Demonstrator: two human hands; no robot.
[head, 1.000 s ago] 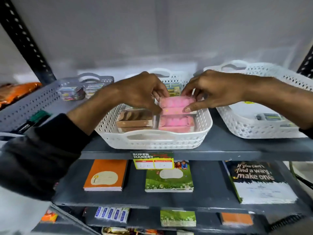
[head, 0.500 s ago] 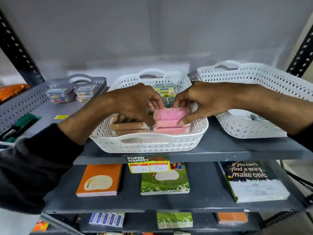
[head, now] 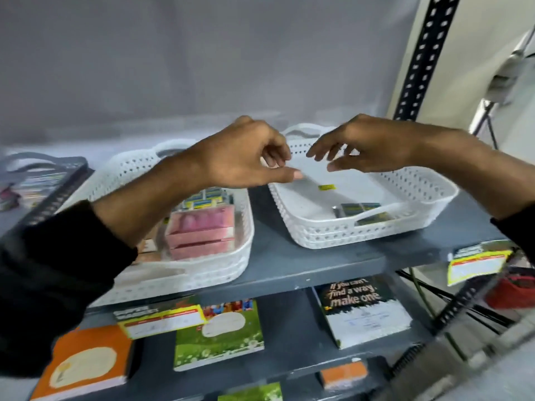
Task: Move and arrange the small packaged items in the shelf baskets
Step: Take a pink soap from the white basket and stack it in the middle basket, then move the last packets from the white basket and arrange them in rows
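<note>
A stack of pink packets (head: 201,231) lies in the middle white basket (head: 202,273), with yellow-and-blue small packs (head: 207,198) behind it. To the right stands a second white basket (head: 411,183) holding a few dark green packets (head: 360,209) near its front and a yellow sticker (head: 326,186) on its floor. My left hand (head: 246,154) hovers over the gap between the two baskets, fingers loosely curled, holding nothing. Spread above the right basket's back half is my right hand (head: 367,144), also empty.
A grey basket (head: 43,180) with small items sits far left on the grey shelf (head: 289,264). Notebooks (head: 218,334) lie on the shelf below, behind yellow price labels (head: 159,318). A black perforated upright (head: 419,56) stands at the right.
Both hands have let go of the pink packets and risen, shifting right toward the right basket. The view has swung right and is blurred by the motion.
</note>
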